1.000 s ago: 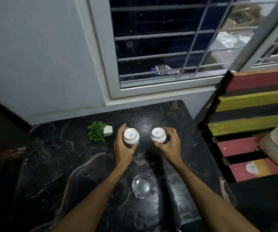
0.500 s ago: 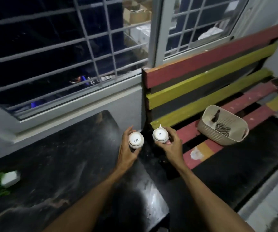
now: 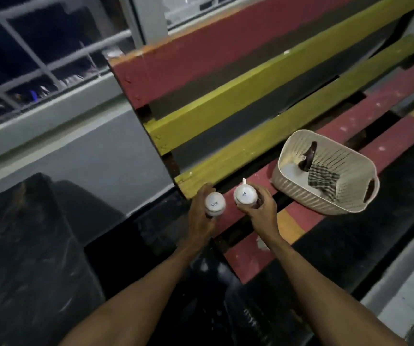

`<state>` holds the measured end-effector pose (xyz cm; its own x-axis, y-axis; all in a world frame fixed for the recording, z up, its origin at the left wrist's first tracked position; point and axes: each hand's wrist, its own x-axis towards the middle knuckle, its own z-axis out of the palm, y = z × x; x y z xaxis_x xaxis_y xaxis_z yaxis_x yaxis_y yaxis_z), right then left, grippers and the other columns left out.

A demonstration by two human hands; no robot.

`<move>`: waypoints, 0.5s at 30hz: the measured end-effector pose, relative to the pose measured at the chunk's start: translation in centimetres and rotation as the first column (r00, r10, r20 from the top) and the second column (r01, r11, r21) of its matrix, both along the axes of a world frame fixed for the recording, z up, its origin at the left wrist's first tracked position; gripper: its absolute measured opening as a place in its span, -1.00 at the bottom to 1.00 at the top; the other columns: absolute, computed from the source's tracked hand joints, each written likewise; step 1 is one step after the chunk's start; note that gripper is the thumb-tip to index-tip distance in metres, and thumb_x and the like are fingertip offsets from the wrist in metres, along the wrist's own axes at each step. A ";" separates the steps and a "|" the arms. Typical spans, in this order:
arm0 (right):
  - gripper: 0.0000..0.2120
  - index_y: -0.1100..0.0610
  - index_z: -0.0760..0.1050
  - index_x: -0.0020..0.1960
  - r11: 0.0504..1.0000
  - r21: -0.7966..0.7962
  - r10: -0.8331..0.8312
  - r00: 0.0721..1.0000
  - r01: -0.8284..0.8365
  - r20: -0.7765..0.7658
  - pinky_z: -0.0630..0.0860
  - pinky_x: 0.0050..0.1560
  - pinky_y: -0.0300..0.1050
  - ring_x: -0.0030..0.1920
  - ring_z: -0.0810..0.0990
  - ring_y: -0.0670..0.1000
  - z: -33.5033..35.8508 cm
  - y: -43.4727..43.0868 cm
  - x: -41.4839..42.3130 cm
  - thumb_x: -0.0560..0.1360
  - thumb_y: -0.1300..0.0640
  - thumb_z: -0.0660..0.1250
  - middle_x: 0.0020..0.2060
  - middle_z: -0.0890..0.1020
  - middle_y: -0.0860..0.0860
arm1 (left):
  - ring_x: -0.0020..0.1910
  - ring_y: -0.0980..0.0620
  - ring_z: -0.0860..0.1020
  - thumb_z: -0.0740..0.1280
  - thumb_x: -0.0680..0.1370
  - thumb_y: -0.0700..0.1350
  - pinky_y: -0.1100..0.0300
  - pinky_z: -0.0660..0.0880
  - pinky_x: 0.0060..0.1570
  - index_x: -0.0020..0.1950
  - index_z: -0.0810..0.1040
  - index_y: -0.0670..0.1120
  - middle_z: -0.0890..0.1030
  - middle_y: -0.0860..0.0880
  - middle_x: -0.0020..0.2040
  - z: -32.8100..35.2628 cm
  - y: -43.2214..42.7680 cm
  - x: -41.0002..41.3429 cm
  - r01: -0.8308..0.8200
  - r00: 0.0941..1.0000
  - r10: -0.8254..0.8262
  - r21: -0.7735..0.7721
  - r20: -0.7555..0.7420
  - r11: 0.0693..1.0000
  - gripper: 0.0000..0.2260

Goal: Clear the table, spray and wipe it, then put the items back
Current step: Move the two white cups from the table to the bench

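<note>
While both my arms reach forward, my left hand (image 3: pixel 199 217) curls its fingers round the left pot (image 3: pixel 215 204) and my right hand (image 3: pixel 262 213) grips the right pot (image 3: pixel 245 196). The two white pots are just beside each other, above the bench (image 3: pixel 249 258). A basket (image 3: pixel 325 203) with a checked cloth (image 3: pixel 321 182) stands near. The dark table (image 3: pixel 26 245) is at my left.

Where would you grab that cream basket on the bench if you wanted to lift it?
Probably best by the slot handle cut into its right-hand end wall, coming from that side with fingers hooked through. The basket sits upright with its top open, so the rim is also free to grip from above.
</note>
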<state>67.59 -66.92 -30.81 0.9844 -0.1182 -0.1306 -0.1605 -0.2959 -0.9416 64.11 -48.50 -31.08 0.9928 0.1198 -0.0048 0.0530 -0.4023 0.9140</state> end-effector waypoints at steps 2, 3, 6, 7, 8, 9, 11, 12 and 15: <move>-0.44 0.08 0.54 0.20 1.000 -0.006 -0.009 1.000 0.009 -0.017 0.55 0.14 0.16 0.14 0.59 0.04 -3.2 -1.0 1.0 0.25 0.28 0.60 0.10 0.62 0.03 | 0.42 0.23 0.44 0.47 0.46 -0.17 0.08 0.45 0.37 0.46 0.41 -0.02 0.41 0.29 0.46 -3.4 -1.0 0.8 0.004 0.999 -0.005 -0.021 -0.046 1.000 -0.42; -0.43 0.08 0.54 0.22 1.000 -0.003 -0.016 0.999 0.016 -0.030 0.55 0.16 0.16 0.16 0.59 0.05 -4.6 -1.4 1.4 0.25 0.26 0.60 0.12 0.62 0.03 | 0.40 0.23 0.45 0.46 0.48 -0.15 0.08 0.46 0.35 0.48 0.38 -0.04 0.42 0.26 0.45 -4.7 -1.5 1.1 -0.003 0.998 0.002 -0.014 -0.066 1.000 -0.42; -0.41 0.00 0.53 0.22 1.000 -0.011 -0.025 0.999 0.025 -0.036 0.55 0.18 0.12 0.18 0.57 0.05 -7.7 -2.3 2.2 0.23 0.22 0.59 0.14 0.60 0.03 | 0.37 0.15 0.50 0.44 0.54 -0.14 0.03 0.47 0.34 0.58 0.26 -0.01 0.49 0.11 0.40 -7.3 -2.4 1.0 -0.013 0.995 0.013 -0.004 -0.094 1.000 -0.35; -0.40 -0.04 0.52 0.22 1.000 -0.021 -0.020 0.999 0.019 -0.037 0.55 0.18 0.10 0.18 0.56 0.04 -8.1 -2.4 2.3 0.23 0.22 0.59 0.15 0.58 0.02 | 0.38 0.15 0.49 0.44 0.55 -0.15 -0.03 0.46 0.37 0.59 0.24 0.02 0.48 0.13 0.41 -7.8 -2.6 1.0 -0.001 0.995 0.003 0.011 -0.102 1.000 -0.34; -0.39 -0.07 0.51 0.22 1.000 -0.028 -0.014 0.999 0.013 -0.040 0.54 0.19 0.07 0.18 0.55 0.02 -8.5 -2.6 2.4 0.24 0.23 0.59 0.15 0.57 0.01 | 0.40 0.13 0.49 0.45 0.56 -0.16 -0.11 0.44 0.40 0.59 0.22 0.06 0.47 0.13 0.42 -8.3 -2.8 0.9 0.006 0.993 -0.004 0.018 -0.121 1.000 -0.33; -0.38 -0.07 0.50 0.23 0.999 -0.031 -0.014 0.999 0.012 -0.044 0.54 0.19 0.04 0.19 0.55 0.00 -8.8 -2.6 2.6 0.25 0.25 0.59 0.16 0.56 0.00 | 0.42 0.09 0.48 0.46 0.56 -0.19 -0.17 0.44 0.41 0.60 0.19 0.09 0.47 0.10 0.43 -8.6 -2.9 0.9 0.009 0.990 -0.007 0.013 -0.140 1.000 -0.30; -0.39 -0.02 0.51 0.25 0.999 -0.035 -0.017 0.998 0.015 -0.058 0.53 0.21 -0.01 0.20 0.54 -0.03 -9.3 -2.8 2.8 0.26 0.28 0.59 0.18 0.56 0.00 | 0.45 0.03 0.47 0.46 0.56 -0.23 -0.17 0.45 0.41 0.61 0.17 0.09 0.46 0.02 0.46 -9.2 -3.1 0.7 0.009 0.988 -0.008 0.010 -0.157 1.000 -0.27; -0.39 0.02 0.52 0.25 0.999 -0.039 -0.014 0.997 0.012 -0.070 0.53 0.21 -0.02 0.19 0.54 -0.03 -9.6 -2.9 2.9 0.26 0.29 0.60 0.18 0.55 0.00 | 0.46 0.03 0.45 0.46 0.56 -0.24 -0.16 0.45 0.42 0.61 0.16 0.09 0.44 0.00 0.48 -9.5 -3.1 0.5 0.006 0.986 -0.004 0.012 -0.166 1.000 -0.26; -0.38 0.02 0.52 0.25 0.999 -0.048 -0.001 0.995 -0.004 -0.097 0.52 0.21 -0.07 0.19 0.54 0.01 -10.1 -3.1 2.9 0.25 0.32 0.59 0.16 0.54 0.02 | 0.48 0.08 0.42 0.46 0.58 -0.17 -0.11 0.44 0.45 0.62 0.15 0.07 0.41 0.02 0.50 -9.9 -3.3 0.2 -0.021 0.982 0.022 0.005 -0.189 1.000 -0.28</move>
<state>70.52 -70.03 -40.96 0.9676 -0.1250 -0.2195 -0.2496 -0.3408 -0.9064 64.33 -51.77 -41.03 0.9712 0.1415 -0.1919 0.2335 -0.4015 0.8856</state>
